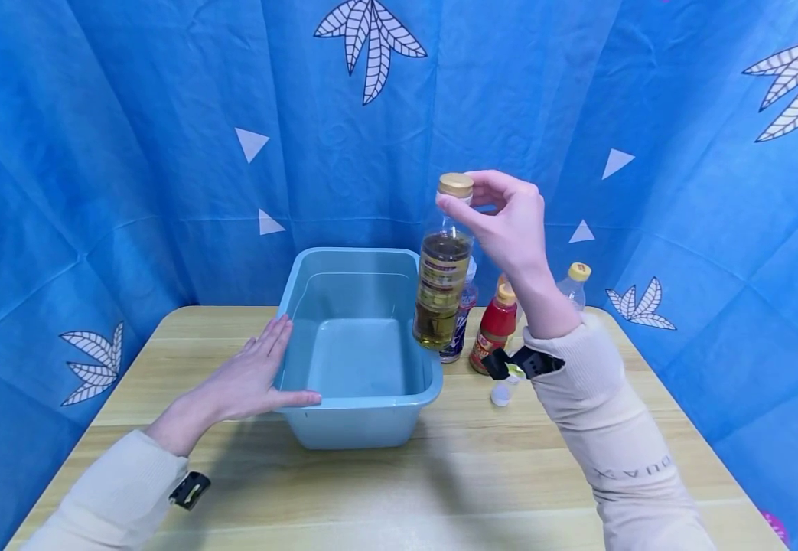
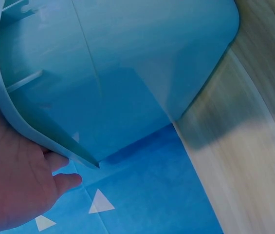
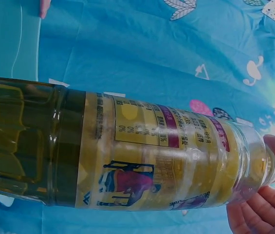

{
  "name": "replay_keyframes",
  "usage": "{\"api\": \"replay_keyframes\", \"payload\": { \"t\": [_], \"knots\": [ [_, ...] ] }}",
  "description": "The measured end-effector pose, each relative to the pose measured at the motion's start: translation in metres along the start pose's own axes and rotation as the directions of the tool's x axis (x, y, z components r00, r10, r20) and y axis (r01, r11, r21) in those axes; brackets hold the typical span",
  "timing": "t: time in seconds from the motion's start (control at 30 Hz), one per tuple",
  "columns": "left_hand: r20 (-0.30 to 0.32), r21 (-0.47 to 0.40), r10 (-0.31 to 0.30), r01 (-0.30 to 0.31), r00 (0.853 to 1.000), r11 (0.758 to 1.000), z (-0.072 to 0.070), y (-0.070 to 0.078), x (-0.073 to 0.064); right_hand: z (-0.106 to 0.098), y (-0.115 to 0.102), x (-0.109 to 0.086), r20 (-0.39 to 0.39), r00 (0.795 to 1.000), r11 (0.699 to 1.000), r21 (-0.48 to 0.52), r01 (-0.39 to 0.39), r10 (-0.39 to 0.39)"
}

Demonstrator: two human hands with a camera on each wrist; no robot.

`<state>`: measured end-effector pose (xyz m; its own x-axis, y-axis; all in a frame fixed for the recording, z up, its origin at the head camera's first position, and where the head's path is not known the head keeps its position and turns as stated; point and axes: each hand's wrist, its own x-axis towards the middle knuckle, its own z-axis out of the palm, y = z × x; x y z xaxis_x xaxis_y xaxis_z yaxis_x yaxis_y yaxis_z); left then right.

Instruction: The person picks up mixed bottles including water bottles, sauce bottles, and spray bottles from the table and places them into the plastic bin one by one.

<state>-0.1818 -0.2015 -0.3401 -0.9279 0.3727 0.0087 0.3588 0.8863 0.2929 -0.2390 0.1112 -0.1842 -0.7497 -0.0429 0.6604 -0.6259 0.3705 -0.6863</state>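
Observation:
My right hand point(image 1: 509, 218) pinches an oil bottle point(image 1: 442, 287) by its neck, just under the gold cap point(image 1: 456, 184). The bottle hangs nearly upright at the right rim of a light blue plastic basin point(image 1: 357, 356), above the table. In the right wrist view the yellow label point(image 3: 156, 156) and the golden liquid fill most of the picture. My left hand point(image 1: 250, 375) rests on the basin's left rim with its fingers stretched out and the thumb along the front edge. In the left wrist view that hand point(image 2: 20, 180) lies against the rim from outside.
Right of the basin stand a dark-labelled bottle point(image 1: 459, 325), a red sauce bottle point(image 1: 493, 329) and a clear bottle with a yellow cap point(image 1: 573, 287), partly behind my right arm. A small white cap point(image 1: 500, 395) lies on the wooden table point(image 1: 509, 474). Blue curtain surrounds the table.

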Motion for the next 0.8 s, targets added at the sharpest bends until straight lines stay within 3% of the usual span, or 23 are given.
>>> {"api": "replay_keyframes", "payload": {
  "t": [0.8],
  "knots": [
    [-0.001, 0.011, -0.021, 0.021, 1.0, 1.0, 0.002, 0.003, 0.0, 0.047, 0.02, 0.02, 0.029, 0.997, 0.997, -0.042, -0.066, 0.067]
  ]
}}
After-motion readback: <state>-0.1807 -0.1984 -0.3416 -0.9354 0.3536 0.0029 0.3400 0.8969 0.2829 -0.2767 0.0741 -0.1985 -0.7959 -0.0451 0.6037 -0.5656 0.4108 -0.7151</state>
